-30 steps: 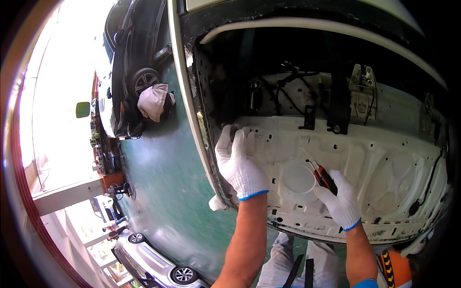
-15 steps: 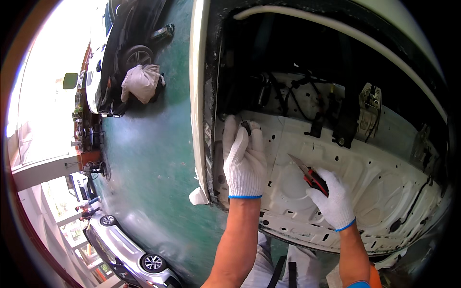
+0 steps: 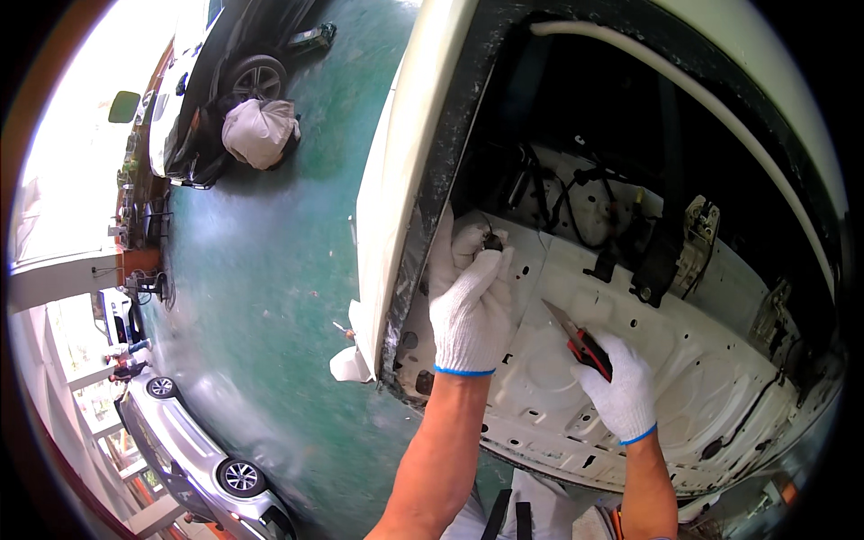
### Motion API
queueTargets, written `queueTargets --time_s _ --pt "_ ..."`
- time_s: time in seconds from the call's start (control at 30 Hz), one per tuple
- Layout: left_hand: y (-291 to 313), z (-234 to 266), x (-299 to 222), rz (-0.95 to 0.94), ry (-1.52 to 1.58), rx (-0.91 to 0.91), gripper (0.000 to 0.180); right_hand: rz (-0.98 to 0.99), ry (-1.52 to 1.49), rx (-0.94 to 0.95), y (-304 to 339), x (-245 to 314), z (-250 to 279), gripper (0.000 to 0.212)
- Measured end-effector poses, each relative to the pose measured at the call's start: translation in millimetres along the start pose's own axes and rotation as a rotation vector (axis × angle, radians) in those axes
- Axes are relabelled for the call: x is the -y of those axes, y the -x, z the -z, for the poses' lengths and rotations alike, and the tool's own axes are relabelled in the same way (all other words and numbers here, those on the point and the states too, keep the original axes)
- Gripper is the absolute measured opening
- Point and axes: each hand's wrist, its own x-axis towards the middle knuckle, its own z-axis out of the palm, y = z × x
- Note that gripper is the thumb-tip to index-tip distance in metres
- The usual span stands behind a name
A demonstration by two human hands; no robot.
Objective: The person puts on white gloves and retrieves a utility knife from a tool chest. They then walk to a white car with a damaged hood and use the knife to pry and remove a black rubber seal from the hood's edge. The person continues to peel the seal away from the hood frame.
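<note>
My left hand [image 3: 472, 310], in a white knit glove with a blue cuff, pinches a small black part [image 3: 491, 242] between thumb and fingers. A thin dark wire seems to lead up from that part; its exact kind cannot be made out. Gripped in my gloved right hand [image 3: 619, 387] is a knife [image 3: 589, 351] with a red and black handle. Its pointed blade [image 3: 560, 317] aims up and left, apart from the left hand. Both hands are over a bare white metal panel [image 3: 576, 288] with holes, inside a car body opening.
A pale seal strip [image 3: 684, 63] curves along the opening's dark frame. Brackets [image 3: 700, 229] and dark cables [image 3: 562, 207] sit beyond the panel. On the green floor [image 3: 270, 297] at left, a person [image 3: 259, 133] crouches by a dark car; a silver car [image 3: 193, 441] stands lower left.
The view has shifted, so the car frame sits further right and tilts more. My left hand still pinches the small black part, and my right hand still holds the knife.
</note>
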Motion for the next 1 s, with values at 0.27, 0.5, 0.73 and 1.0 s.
queueTargets --time_s 0.27,0.5,0.73,1.0 --pt "-5.8 3.5 4.3 -0.003 0.017 -0.01 0.083 0.004 0.041 0.014 -4.6 0.9 -4.4 0.047" --pt "-7.7 0.8 6.2 -0.02 -0.012 -0.012 0.083 0.038 0.07 -0.006 -5.9 -0.3 -5.7 0.047" --pt "-9.5 2.6 9.4 -0.082 -0.074 -0.015 0.085 0.151 0.133 -0.056 -3.1 -4.8 -11.3 0.049" --pt "-2.4 -1.6 12.9 -0.056 -0.113 -0.104 0.081 0.245 0.433 -0.154 -3.0 6.3 -6.4 0.047"
